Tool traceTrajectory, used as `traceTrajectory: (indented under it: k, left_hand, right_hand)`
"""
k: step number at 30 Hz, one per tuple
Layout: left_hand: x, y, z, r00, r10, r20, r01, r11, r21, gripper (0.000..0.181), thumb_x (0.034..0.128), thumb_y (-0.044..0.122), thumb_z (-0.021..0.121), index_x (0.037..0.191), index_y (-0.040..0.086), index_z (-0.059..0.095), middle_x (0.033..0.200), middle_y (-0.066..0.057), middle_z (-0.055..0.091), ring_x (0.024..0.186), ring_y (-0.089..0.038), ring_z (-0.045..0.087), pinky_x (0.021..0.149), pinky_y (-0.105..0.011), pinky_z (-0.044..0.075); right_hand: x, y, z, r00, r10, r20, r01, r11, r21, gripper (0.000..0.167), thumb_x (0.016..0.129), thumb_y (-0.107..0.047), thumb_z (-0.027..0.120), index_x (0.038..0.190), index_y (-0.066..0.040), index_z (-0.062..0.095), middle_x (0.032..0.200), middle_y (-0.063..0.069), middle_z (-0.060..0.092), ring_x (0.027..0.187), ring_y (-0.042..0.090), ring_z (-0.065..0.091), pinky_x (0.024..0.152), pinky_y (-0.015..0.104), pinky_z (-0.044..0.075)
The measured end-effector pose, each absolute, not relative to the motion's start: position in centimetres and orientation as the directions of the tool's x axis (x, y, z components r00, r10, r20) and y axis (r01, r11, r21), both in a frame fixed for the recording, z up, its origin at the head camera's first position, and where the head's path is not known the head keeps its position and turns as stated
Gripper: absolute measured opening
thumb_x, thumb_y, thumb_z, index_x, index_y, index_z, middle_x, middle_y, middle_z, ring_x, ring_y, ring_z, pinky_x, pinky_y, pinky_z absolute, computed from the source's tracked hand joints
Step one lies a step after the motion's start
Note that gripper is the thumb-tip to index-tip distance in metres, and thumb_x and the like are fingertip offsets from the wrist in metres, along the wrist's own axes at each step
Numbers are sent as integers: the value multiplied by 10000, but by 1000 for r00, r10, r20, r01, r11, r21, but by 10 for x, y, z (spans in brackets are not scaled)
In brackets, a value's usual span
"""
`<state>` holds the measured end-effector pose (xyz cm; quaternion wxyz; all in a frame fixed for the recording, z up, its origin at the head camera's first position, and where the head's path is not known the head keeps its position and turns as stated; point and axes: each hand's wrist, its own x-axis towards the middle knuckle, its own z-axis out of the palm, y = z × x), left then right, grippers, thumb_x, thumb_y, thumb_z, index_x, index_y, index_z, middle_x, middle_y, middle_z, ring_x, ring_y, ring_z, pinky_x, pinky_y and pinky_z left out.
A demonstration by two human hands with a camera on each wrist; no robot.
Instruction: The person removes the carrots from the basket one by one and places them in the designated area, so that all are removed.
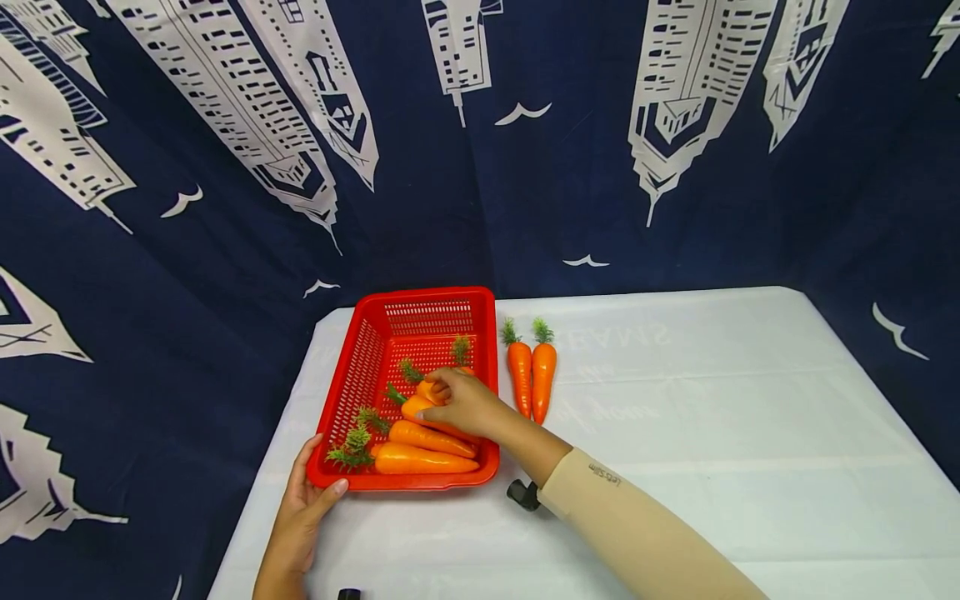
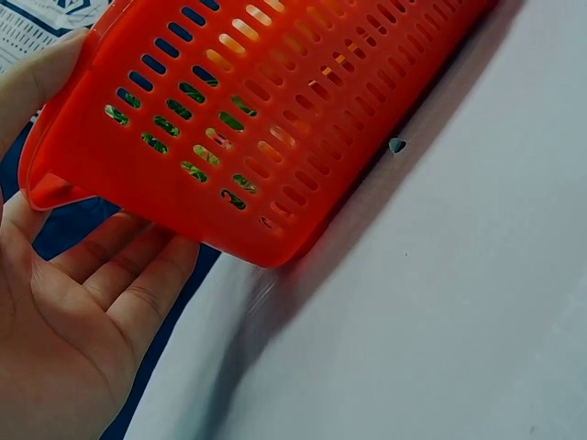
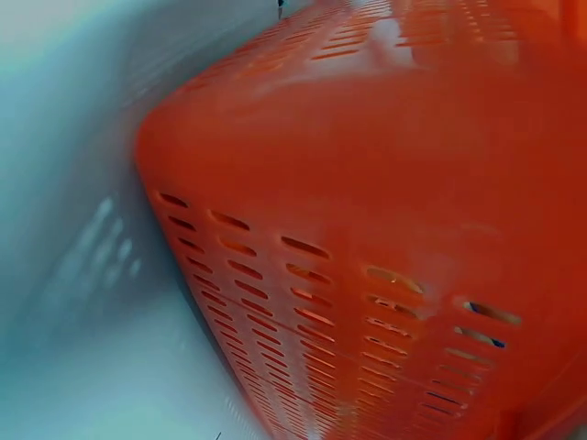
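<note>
Carrots [image 1: 426, 458] are gathered in a red basket [image 1: 427, 292] at the left of the surface [image 1: 712, 417], mostly laid side by side with their leafy tops [image 1: 347, 454] towards the left and their points towards the right. Two more, the left one [image 1: 520, 375] and the right one [image 1: 544, 379], are laid outside, just beside the basket's right wall, tops pointing far. The basket's near left corner is gripped by the left hand [image 1: 302, 508], with the thumb over the rim and the fingers beneath. The right hand [image 1: 468, 406] is reached over the right rim, its fingers bent among the carrots; whether one is actually pinched cannot be told.

For good handling, the basket should be kept steady by the left hand, and each carrot is probably best held at its thick end, since the skin is glossy and may slip. Carrots should be moved one at a time and kept in line, the tops left uncrushed and the right wrist kept off the rim.

"Lets Slim" can apparently be read on the beige sleeve [image 1: 637, 517] of the right arm. Pale lettering on the surface is too faint to be read surely. No brand can be made out on the basket.
</note>
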<state>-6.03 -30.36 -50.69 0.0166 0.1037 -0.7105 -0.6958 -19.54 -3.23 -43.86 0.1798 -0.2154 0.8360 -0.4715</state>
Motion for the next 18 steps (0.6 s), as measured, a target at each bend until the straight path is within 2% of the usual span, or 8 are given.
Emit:
traceTrajectory:
  k: [7,12,18]
  left_hand:
    - [-60,-303,-507,-979,-167,-118,-121,8,993,839,933,-1,663,1596,269,225,1689,-64,87,1345,46,358,1003,-81,449]
    - [-61,-304,-508,-982,-157,-108,-111,6,994,836,935,-9,655,1597,261,222,1683,-55,93,1330,62,377,1002,-89,455]
    - [-62,-304,-509,-983,-154,-102,-103,3,995,836,934,-15,653,1597,252,220,1681,-57,97,1329,68,378,1003,-92,456]
  right_hand:
    - [-200,-38,-440,-821,-544,-174,-160,512,-844,757,863,-383,797,1472,-67,477,1377,117,594,1256,269,588,1076,421,498]
    - [-202,-41,-441,-804,-555,-214,-135,521,-843,764,859,-376,801,1474,-65,471,1416,114,580,1269,283,586,1084,428,492]
    - [-202,-44,-443,-805,-548,-228,-124,531,-838,771,848,-366,814,1473,-71,471,1367,115,606,1201,259,606,1052,416,508]
